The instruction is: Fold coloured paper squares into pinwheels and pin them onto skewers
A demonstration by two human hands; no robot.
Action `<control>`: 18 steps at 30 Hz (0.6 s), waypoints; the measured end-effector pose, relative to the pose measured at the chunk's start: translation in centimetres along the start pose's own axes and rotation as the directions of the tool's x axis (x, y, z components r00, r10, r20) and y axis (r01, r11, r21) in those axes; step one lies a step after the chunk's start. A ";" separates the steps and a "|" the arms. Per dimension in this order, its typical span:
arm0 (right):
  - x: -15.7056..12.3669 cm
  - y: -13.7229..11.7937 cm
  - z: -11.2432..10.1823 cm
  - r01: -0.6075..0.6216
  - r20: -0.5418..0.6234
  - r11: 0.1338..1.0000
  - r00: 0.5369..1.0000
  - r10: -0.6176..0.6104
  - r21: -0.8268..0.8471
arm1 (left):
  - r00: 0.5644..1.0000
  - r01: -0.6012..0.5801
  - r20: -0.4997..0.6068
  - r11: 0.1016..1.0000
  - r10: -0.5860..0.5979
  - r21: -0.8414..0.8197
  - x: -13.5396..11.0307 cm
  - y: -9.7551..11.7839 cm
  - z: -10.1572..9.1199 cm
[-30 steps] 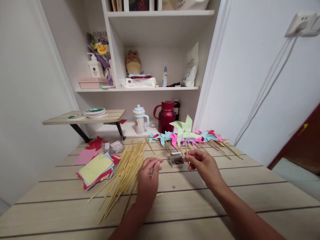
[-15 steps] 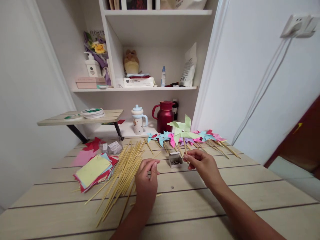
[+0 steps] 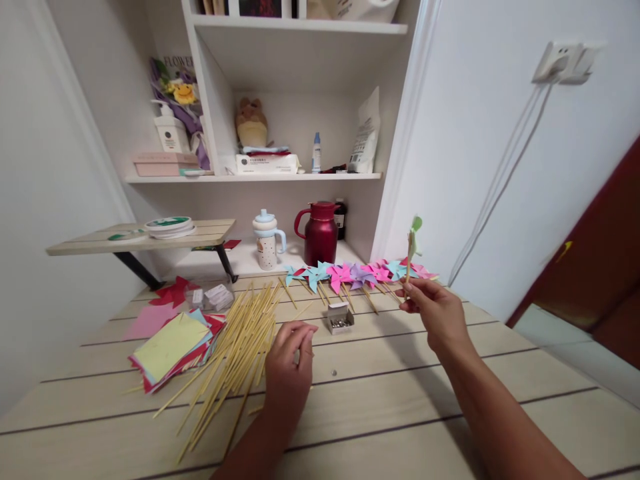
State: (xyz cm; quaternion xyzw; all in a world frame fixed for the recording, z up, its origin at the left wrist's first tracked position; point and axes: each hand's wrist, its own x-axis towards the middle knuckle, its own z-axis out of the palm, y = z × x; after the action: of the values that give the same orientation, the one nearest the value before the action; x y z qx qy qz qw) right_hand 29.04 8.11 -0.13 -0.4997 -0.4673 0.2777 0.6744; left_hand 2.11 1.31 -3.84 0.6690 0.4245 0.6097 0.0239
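My right hand [image 3: 435, 310] pinches the stick of a light green paper pinwheel [image 3: 413, 240], raised above the table. The pinwheel is seen edge-on. My left hand [image 3: 291, 360] rests over the table with its fingers curled together, and nothing shows in it. Beside it on the left lies a loose pile of thin wooden sticks [image 3: 240, 353]. A small open box [image 3: 341, 319] of metal pins stands between my hands, farther back. One small round metal piece [image 3: 334, 373] lies on the tabletop. Along the back is a row of finished-looking pinwheels [image 3: 360, 275] in blue, pink and purple.
At the left is a stack of coloured paper sheets [image 3: 170, 343], with a clear plastic box [image 3: 213, 297] behind it. A small raised shelf [image 3: 215, 230] stands at the back left. Against the cabinet are a dotted cup [image 3: 267, 243] and a red jug [image 3: 321, 237].
My right hand has moved right with the pinwheel, which has turned from facing me to edge-on. My left hand stays curled in nearly the same place. The view has shifted slightly.
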 end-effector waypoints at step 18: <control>6.7 0.8 -3.6 -0.005 0.030 0.739 0.999 0.034 -0.674 | 0.997 -0.079 -0.016 0.993 0.080 0.090 0.8 -1.8 0.2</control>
State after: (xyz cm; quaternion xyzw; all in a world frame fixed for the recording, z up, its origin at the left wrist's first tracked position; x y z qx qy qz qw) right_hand 35.09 12.53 1.30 -0.7089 -0.5442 0.1070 0.4357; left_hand 1.26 3.04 -4.20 0.6798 0.4245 0.5971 -0.0343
